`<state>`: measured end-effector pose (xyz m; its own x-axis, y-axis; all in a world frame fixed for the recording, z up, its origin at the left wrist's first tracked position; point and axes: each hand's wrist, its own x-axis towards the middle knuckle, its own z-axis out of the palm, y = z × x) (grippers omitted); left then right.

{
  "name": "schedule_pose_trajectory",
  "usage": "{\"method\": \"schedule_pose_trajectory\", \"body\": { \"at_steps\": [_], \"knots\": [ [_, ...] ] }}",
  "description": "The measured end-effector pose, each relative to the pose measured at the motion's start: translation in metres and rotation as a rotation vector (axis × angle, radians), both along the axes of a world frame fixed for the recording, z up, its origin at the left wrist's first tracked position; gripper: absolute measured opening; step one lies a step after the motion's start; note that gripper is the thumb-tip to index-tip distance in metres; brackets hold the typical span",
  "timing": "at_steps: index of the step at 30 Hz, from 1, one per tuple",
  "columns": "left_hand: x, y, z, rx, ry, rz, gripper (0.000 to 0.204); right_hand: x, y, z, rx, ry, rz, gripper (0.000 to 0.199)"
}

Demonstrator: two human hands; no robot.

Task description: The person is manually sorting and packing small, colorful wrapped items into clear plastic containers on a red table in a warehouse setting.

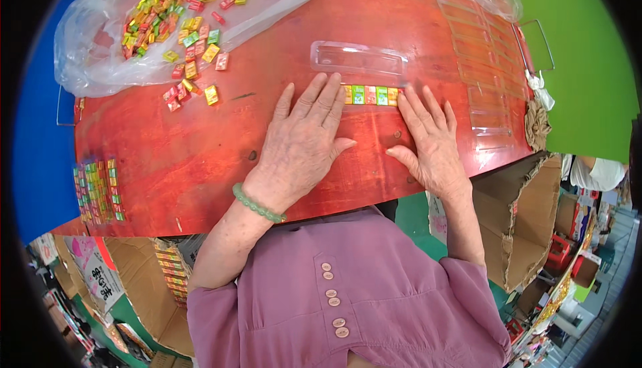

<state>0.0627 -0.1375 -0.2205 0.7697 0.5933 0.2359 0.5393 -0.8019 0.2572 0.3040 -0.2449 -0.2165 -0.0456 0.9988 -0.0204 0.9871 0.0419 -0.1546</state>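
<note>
A short row of small yellow, green and red boxes (pixel 370 96) lies side by side on the red table (pixel 200 187). My left hand (pixel 297 144) rests flat at the row's left end, fingers stretched out and thumb pointing right. At the right end is my right hand (pixel 431 144), also open, its fingertips touching or almost touching the last box. Any boxes under my left fingers are hidden. Just beyond the row lies a clear plastic tray (pixel 358 48), long and shallow. Neither hand is wrapped round anything.
A clear plastic bag (pixel 87 54) spreads over the far left with many loose small boxes (pixel 157 17), some spilled onto the table. Clear trays (pixel 478 54) lie at the right. Filled rows (pixel 97 191) sit at the left edge. Cardboard boxes (pixel 535 214) stand below the table's near edge.
</note>
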Motion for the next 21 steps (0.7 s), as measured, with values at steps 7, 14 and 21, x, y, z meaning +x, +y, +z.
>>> {"method": "schedule_pose_trajectory", "body": {
  "at_steps": [7,14,21],
  "knots": [
    [-0.03,-0.025,-0.005,0.027,-0.022,0.048,0.062,-0.033,-0.012,0.016,-0.073,0.01,0.135,0.082],
    [-0.086,-0.048,-0.002,-0.186,-0.171,0.151,0.06,-0.083,0.005,0.018,-0.08,0.108,0.341,0.089],
    [-0.18,-0.067,-0.003,0.091,-0.115,0.665,0.052,-0.109,0.022,0.012,-0.067,0.082,0.41,0.085]
  ]
}}
